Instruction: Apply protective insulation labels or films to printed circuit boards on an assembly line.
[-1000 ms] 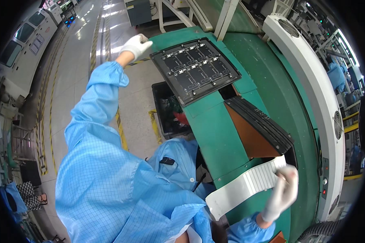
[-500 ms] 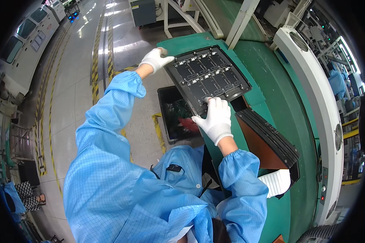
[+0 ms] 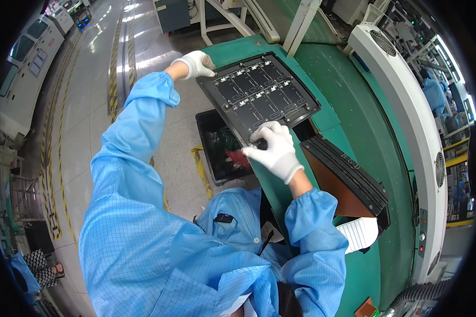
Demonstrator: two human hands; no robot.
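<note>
A black carrier tray (image 3: 230, 114) bearing a black circuit-board panel (image 3: 269, 105) lies tilted across the corner of a green-topped bench. Small metal parts line the panel in two rows. My left hand (image 3: 197, 64), in a white glove, grips the tray's far left corner, thumb over the rim. At the near corner my right hand (image 3: 275, 152), also gloved, is closed with thumb and curled fingers around the edge. Something dark shows between those fingers. The hand hides part of that corner.
Right of my hand stands a stack of black-edged brown boards (image 3: 344, 174), with a white ribbed piece (image 3: 358, 235) beside it. A black bin (image 3: 209, 158) sits on the floor below the tray. A long white machine housing (image 3: 402, 111) runs along the green bench (image 3: 322, 140) at right.
The tray and both hands appear slightly further left in the view, which has itself shifted a little. My right hand's fingers have curled more, and its thumb has turned at the near corner.
</note>
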